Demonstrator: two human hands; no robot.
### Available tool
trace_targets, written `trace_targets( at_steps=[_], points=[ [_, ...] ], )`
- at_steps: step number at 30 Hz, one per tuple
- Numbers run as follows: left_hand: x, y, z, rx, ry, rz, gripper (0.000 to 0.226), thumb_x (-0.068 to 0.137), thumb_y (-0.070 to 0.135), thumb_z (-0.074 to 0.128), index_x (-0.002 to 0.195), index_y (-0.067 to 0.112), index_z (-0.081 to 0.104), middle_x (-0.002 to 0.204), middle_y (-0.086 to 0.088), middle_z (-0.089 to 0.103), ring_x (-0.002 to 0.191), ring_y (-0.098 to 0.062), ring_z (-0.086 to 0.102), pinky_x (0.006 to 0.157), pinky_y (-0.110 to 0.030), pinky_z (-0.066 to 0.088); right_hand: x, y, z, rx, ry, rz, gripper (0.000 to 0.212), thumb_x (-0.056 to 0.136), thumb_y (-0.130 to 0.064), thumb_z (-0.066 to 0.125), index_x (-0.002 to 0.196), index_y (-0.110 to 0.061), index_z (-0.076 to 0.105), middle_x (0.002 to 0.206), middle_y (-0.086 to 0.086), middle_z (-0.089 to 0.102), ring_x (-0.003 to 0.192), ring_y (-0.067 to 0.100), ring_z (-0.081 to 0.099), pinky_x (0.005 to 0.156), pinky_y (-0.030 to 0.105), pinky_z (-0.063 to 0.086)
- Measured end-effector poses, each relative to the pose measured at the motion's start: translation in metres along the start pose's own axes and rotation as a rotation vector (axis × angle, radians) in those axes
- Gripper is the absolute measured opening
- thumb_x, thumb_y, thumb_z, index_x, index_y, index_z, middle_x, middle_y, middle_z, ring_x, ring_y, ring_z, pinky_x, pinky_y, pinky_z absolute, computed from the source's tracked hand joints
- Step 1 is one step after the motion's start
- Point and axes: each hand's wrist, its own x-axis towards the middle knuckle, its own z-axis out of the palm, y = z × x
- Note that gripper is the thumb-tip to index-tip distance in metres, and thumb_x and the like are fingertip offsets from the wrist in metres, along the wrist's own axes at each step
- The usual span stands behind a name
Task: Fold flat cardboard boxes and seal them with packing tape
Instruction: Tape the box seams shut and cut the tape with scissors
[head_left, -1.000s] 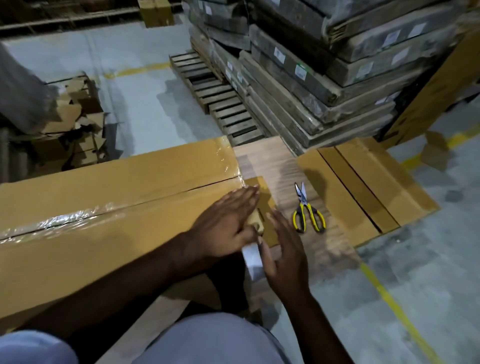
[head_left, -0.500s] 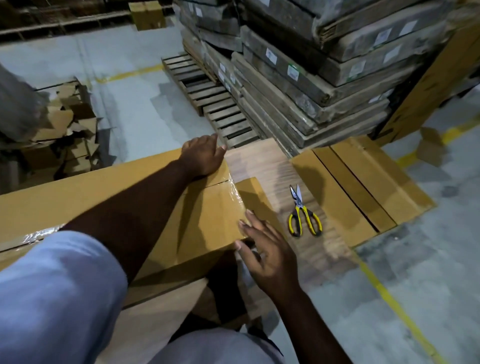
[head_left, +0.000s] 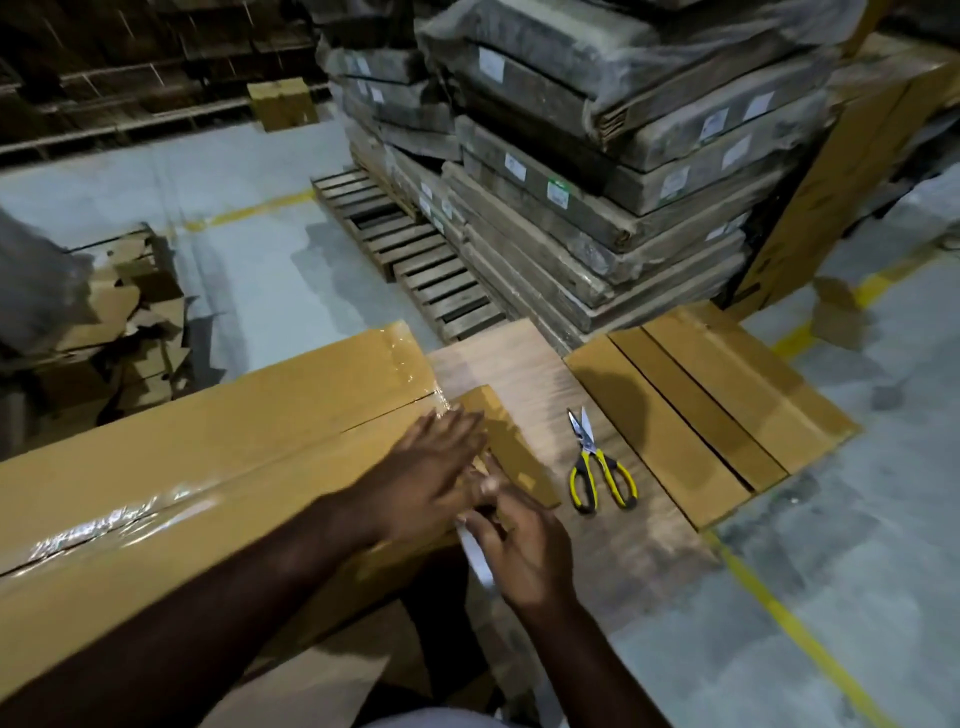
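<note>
I see one long brown cardboard box (head_left: 218, 467) with glossy clear tape along its seam, lying on a wooden board beside one pair of yellow-handled scissors (head_left: 597, 467). My left hand (head_left: 431, 478) presses flat on the box end, fingers straight; my right hand (head_left: 524, 551) pinches a white tape strip (head_left: 478, 558) at the box's corner.

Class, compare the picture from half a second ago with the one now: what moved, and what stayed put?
The left hand came back from the far edge of the long box to its near end, lying flat beside the right hand, which slid slightly nearer, against a white strip. The scissors and flat cardboard stayed put.
</note>
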Motion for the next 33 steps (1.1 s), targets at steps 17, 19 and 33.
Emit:
trace_targets(
  at_steps=[17, 19, 33],
  points=[
    [0.008, 0.011, 0.02, 0.198, 0.17, -0.031, 0.071, 0.093, 0.069, 0.049, 0.148, 0.023, 0.042, 0.169, -0.004, 0.024, 0.161, -0.023, -0.003, 0.128, -0.053, -0.002, -0.06, 0.043, 0.01, 0.168, -0.12, 0.242, 0.034, 0.099, -0.062, 0.055, 0.096, -0.032, 0.07, 0.087, -0.015, 0.074, 0.087, -0.001, 0.069, 0.076, 0.033, 0.057],
    [0.009, 0.015, 0.022, 0.21, 0.193, -0.04, 0.063, 0.094, 0.064, 0.052, 0.143, 0.024, 0.046, 0.167, -0.004, 0.028, 0.161, -0.023, -0.002, 0.129, -0.052, -0.001, -0.057, 0.051, 0.01, 0.096, -0.127, 0.246, 0.048, 0.1, -0.069, 0.049, 0.084, -0.025, 0.06, 0.069, -0.013, 0.063, 0.069, -0.003, 0.06, 0.065, 0.037, 0.054],
    [0.004, 0.012, 0.012, -0.052, 0.283, -0.013, 0.062, 0.11, 0.045, 0.025, 0.155, 0.007, 0.045, 0.165, -0.012, 0.037, 0.157, -0.022, 0.024, 0.129, -0.029, 0.006, -0.004, 0.036, -0.017, -0.06, 0.101, -0.15, 0.036, 0.097, -0.031, 0.071, 0.131, -0.019, 0.07, 0.137, -0.005, 0.068, 0.126, 0.02, 0.064, 0.106, 0.041, 0.051]
  ],
)
